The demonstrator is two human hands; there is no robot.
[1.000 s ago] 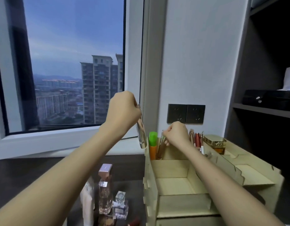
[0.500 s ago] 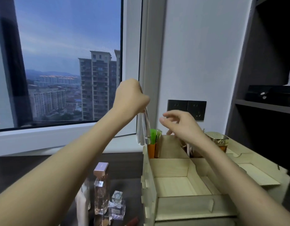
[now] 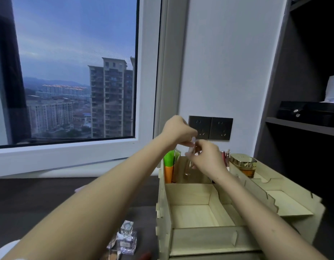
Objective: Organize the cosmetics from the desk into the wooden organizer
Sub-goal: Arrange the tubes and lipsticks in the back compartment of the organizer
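Observation:
The pale wooden organizer [image 3: 190,192] stands on the dark desk at the right. Over its rear left compartment my left hand [image 3: 178,131] grips the top of a slim clear tube [image 3: 189,163], which hangs upright with its lower end inside that compartment. My right hand [image 3: 207,156] is beside it, fingers curled on the tube's middle. An orange tube with a green cap [image 3: 169,166] stands at the compartment's left end. Several lip glosses [image 3: 225,156] and a gold-lidded amber jar [image 3: 244,164] sit further right.
Small glass perfume bottles [image 3: 126,239] stand on the desk [image 3: 50,196] by the organizer's front left corner. The window sill runs behind, wall sockets [image 3: 211,127] are above the organizer, and dark shelving with a black box [image 3: 308,113] is at the right.
My left hand has carried the clear tube right and down, lowering its end into the rear compartment. My right hand went from open to closing on the tube. The camera tilted.

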